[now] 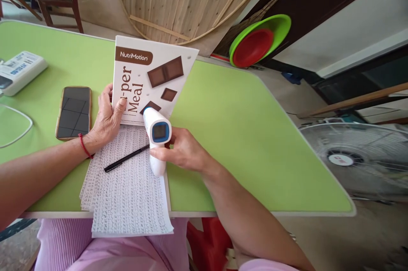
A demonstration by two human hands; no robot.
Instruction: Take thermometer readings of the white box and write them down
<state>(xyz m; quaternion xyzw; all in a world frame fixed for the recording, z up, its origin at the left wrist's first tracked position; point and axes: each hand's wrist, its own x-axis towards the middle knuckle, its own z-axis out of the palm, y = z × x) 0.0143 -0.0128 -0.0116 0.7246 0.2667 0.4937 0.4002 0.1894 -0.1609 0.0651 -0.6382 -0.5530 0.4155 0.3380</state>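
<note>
A: Where was the thermometer (159,132)?

B: In the right hand (184,148), whose fingers had closed round its white handle, thumb in front, the others mostly hidden. Its head overlapped the lower part of the NutriMotion pack (132,76) in view; I couldn't tell whether they touched.

A: What did the left hand (107,119) do?

B: It pinched that pack by the left edge, thumb on the face and fingers behind, parted only by its thickness. The pack stood tilted up, beyond the right hand's fingers.

A: And closer in?

B: Sheets (129,194) covered in rows of writing lay nearer the person than the left fingers, overhanging the green counter (248,148). A black pen (126,159) lay across them, left of the right fingers.

A: Farther out?

B: A phone (75,111) lay just left of the left fingers, with a white device (25,71) farther off that way. Well right of the right fingers stood a fan (360,160).
</note>
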